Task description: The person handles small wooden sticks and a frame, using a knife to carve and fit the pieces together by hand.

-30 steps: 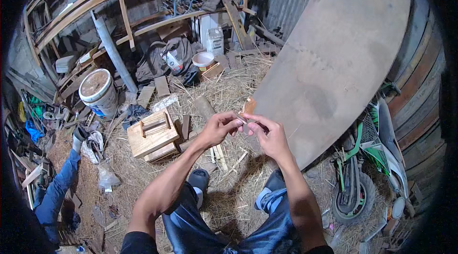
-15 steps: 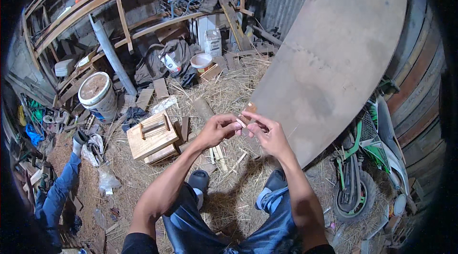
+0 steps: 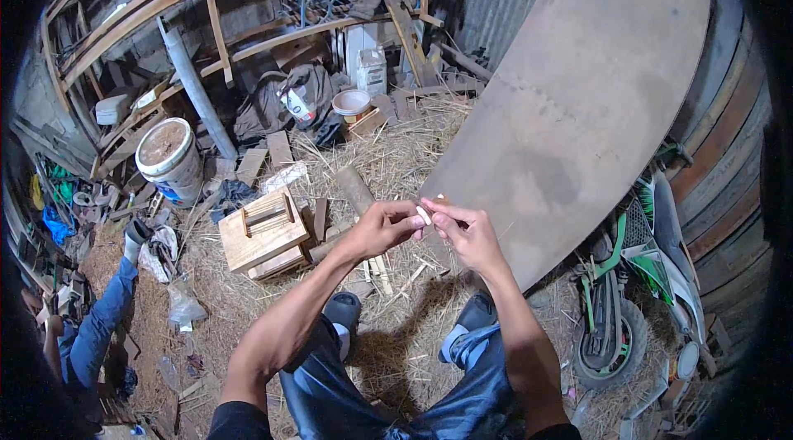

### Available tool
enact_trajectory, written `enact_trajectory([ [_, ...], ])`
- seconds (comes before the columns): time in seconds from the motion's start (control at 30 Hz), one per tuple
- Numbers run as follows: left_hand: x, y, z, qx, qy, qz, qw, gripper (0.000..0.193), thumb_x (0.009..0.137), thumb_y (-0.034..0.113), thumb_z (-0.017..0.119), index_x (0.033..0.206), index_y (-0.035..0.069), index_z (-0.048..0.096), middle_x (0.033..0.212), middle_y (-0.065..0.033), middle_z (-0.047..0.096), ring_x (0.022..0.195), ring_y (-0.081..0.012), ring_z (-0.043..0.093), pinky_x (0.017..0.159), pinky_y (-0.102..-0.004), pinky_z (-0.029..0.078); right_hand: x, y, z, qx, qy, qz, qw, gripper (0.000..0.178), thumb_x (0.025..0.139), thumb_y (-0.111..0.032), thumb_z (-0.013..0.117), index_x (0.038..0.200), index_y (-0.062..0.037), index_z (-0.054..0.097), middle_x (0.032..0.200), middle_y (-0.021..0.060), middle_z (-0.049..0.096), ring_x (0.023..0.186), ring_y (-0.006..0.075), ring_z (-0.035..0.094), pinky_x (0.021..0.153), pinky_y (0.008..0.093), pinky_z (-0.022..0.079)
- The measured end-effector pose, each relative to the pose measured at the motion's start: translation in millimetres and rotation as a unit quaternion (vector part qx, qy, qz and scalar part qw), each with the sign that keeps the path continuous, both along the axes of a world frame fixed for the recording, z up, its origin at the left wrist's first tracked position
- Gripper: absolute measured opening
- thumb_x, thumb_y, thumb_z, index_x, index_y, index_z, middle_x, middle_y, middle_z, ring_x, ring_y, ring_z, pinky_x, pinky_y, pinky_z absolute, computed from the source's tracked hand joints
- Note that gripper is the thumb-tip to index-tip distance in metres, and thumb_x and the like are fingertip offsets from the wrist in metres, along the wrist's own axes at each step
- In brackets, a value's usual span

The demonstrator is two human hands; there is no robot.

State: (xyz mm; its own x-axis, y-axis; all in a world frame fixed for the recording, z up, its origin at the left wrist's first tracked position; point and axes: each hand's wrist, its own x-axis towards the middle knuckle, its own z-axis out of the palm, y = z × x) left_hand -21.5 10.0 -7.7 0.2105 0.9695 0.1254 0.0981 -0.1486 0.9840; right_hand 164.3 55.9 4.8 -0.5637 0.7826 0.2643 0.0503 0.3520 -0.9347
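Observation:
Out in front of me, both hands meet over the straw-covered floor. A small, pale, narrow piece that looks like wood (image 3: pixel 424 215) is pinched between their fingertips. My left hand (image 3: pixel 385 225) is closed on its left side, thumb against the fingers. From the other side, my right hand (image 3: pixel 467 233) grips it with thumb and index finger. Fingers cover part of the piece, so its full shape is hidden. Below and left of my hands lies a wooden box-like piece with slats and a raised bar (image 3: pixel 263 229).
A large brown board (image 3: pixel 570 109) leans at the right, beside a green and white motorbike (image 3: pixel 619 299). Buckets (image 3: pixel 169 163) and a small tub (image 3: pixel 352 105) stand farther off near a timber frame (image 3: pixel 219 35). Another person's jeans-clad leg (image 3: pixel 103 316) stretches in at left.
My fingers have turned the small piece, so it shows paler and more upright between them. The hands stay in nearly the same place. At left, the other person's arm has come into view.

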Motion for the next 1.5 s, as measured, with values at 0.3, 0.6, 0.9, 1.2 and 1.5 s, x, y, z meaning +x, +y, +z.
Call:
enact_trajectory([
  [0.3,17,0,9,0.106,0.144,0.096,0.979,0.022,0.088,0.021,0.056,0.077,0.002,0.06,0.058,-0.0002,0.052,0.053,-0.0067,0.047,0.049,-0.0249,0.038,1,2,5,-0.192,0.047,-0.012,0.98,0.031,0.089,-0.021,0.056,0.114,-0.0022,0.059,0.066,-0.0014,0.054,0.057,0.0051,0.044,0.05,0.02,0.037],
  [0.6,-4,15,-8,0.03,-0.02,0.133,0.991,0.021,0.089,0.021,0.057,0.093,0.0,0.062,0.085,-0.0027,0.065,0.073,-0.006,0.055,0.064,-0.0223,0.044,-10,8,-3,0.01,0.008,-0.18,0.984,0.029,0.09,-0.026,0.055,0.107,-0.0036,0.062,0.072,0.0035,0.06,0.061,0.0092,0.051,0.059,0.0267,0.044],
  [0.9,-11,15,-2,-0.06,-0.229,0.116,0.965,0.03,0.093,0.016,0.047,0.116,-0.001,0.046,0.113,-0.0121,0.058,0.091,-0.0194,0.062,0.075,-0.0275,0.051,-1,15,-18,-0.02,-0.129,-0.082,0.988,0.019,0.086,-0.017,0.055,0.091,-0.002,0.066,0.081,0.0089,0.067,0.074,0.0146,0.062,0.072,0.0294,0.046],
  [1.2,-16,23,-13,-0.109,-0.292,0.146,0.939,0.031,0.093,0.012,0.046,0.119,-0.004,0.043,0.118,-0.0135,0.054,0.099,-0.0232,0.06,0.084,-0.0319,0.051,-3,11,-12,-0.143,-0.077,0.038,0.986,0.023,0.089,-0.017,0.052,0.097,0.0,0.065,0.089,0.0061,0.066,0.083,0.0116,0.059,0.079,0.0267,0.044],
  [1.5,-33,39,-46,-0.25,-0.424,0.151,0.857,0.03,0.092,0.001,0.037,0.119,-0.01,0.037,0.117,-0.0213,0.051,0.104,-0.0259,0.057,0.086,-0.0265,0.052,-6,5,0,-0.207,-0.049,0.079,0.974,0.024,0.088,-0.016,0.054,0.107,-0.0026,0.061,0.07,-0.0042,0.053,0.061,0.0027,0.044,0.055,0.0204,0.036],
])
